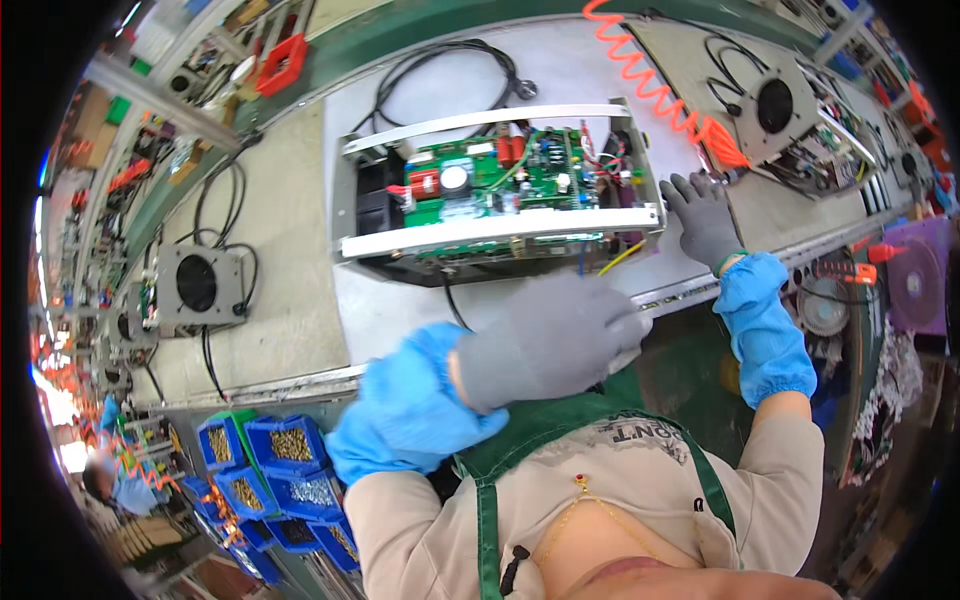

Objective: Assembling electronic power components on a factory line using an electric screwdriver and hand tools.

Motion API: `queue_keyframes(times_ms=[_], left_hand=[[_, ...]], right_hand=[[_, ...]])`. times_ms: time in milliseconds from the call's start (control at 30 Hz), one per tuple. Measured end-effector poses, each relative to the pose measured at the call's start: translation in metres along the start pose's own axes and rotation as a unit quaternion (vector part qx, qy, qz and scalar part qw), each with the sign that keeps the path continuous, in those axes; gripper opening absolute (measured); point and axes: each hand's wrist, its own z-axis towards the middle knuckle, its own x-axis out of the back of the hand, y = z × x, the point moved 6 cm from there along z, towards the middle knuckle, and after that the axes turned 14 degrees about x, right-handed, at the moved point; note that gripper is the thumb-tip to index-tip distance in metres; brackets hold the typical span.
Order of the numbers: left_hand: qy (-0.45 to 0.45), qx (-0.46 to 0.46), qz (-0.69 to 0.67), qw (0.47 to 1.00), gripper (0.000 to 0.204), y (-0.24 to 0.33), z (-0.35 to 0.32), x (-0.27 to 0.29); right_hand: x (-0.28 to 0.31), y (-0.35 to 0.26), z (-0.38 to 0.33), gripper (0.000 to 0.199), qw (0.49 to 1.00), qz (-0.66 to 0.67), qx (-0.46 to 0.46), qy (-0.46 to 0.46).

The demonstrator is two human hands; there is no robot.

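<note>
At the assembly line, we bend over an open metal chassis [497,232] lying on the grey tabletop [290,270], its green circuit board [500,178] exposed between two white rails. Our left hand [548,338] (grey-gloved, blue sleeve cover) hovers curled just before the chassis's near edge, close to a loose yellow wire [622,258]; whether its grip is closed on anything we cannot tell. Our right hand [703,218] rests open and flat beside the chassis's right corner, below a coiled orange air hose [650,85]. We judge the wiring stage in hand; the next move calls for a fine pinch on that wire.
</note>
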Motion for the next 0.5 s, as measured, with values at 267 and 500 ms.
queue_keyframes(times_ms=[267,500], left_hand=[[-0.075,0.168,-0.066,0.981,0.028,-0.014,-0.033,-0.101],[0.063,0.098,-0.125,0.985,0.037,0.006,-0.011,-0.103]], right_hand=[[-0.037,0.022,0.004,0.023,0.982,0.064,-0.026,-0.173],[0.035,-0.016,-0.089,0.022,0.958,0.057,-0.019,-0.281]])
